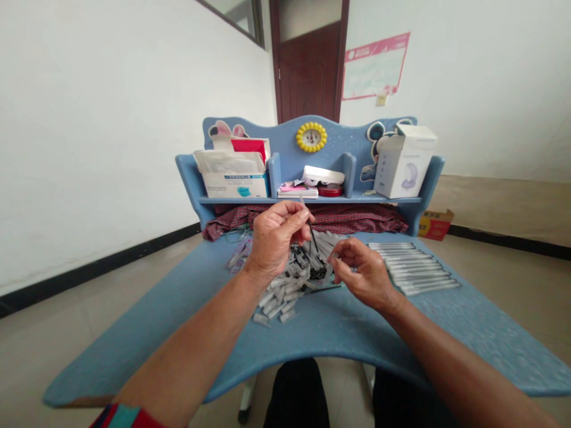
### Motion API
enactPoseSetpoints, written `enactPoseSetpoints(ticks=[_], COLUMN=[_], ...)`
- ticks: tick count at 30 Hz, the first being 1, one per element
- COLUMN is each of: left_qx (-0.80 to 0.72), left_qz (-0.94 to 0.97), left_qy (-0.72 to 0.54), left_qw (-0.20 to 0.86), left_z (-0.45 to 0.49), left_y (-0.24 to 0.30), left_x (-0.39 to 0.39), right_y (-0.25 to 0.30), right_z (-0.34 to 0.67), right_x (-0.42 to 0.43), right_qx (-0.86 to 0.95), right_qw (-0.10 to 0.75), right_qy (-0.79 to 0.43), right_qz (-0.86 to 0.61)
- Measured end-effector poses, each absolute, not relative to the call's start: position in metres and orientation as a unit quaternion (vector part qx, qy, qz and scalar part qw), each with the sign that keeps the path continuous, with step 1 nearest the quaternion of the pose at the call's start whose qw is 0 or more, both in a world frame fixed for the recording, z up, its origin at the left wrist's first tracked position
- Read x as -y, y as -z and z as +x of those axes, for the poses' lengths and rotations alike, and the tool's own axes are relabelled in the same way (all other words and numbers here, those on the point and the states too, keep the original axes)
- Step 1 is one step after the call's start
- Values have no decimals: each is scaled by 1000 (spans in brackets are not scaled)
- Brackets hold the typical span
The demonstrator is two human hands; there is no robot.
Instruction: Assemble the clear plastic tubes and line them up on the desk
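White walls, a dark brown door point(310, 71) and a pink notice point(375, 65) form the background; the floor is pale tile with a black skirting line. A blue desk point(348, 333) with a raised shelf back stands in the middle of the room, and the person sits at its near edge.

Hands: the left hand point(276, 238) is raised above the desk, with fingers closed and thumb and forefinger gripping a thin black rod point(311, 229). The rod runs steeply down from the fingertips towards the heap below. The right hand point(363, 273) sits lower and just to the right, near the desk surface. Its fingers are curled and the tips pinched together. Whether anything lies between them cannot be made out.

Work material: a loose heap of short clear tubes point(283, 291) lies directly under and between the two hands, with darker pieces mixed in at its centre. A tidy row of long clear tubes point(413, 267) lies side by side to the right, apart from the heap.

Shelf: a box of face masks point(234, 183) at the left, a red tin point(331, 191) in the middle bay, a white carton point(404, 160) at the right and a yellow clock ornament point(311, 137) on the back panel. A checked cloth point(357, 219) is bunched beneath the shelf. A small cardboard box point(436, 224) sits on the floor beyond the desk.
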State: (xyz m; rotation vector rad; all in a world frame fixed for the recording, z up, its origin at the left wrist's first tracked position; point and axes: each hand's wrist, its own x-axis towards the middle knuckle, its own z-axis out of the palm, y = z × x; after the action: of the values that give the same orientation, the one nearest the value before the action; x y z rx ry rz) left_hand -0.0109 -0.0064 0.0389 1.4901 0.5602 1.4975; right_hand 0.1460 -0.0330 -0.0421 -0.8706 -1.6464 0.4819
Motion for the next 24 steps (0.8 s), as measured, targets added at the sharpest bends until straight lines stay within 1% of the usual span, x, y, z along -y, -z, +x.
enactPoseSetpoints(ticks=[6,16,24], left_qx=[-200,-181,-179], left_qz=[598,599,621], left_qy=[-616,-618,-601], left_qw=[472,476,471], left_z=[-15,-13,-10], left_y=[-44,-43,-38], left_x=[8,11,11], right_y=[45,53,54], right_z=[144,139,141], right_x=[32,30,29], right_qx=[731,738,738], right_qw=[556,552,551], right_qy=[-160,-206,-205], right_qz=[-362,-329,-331])
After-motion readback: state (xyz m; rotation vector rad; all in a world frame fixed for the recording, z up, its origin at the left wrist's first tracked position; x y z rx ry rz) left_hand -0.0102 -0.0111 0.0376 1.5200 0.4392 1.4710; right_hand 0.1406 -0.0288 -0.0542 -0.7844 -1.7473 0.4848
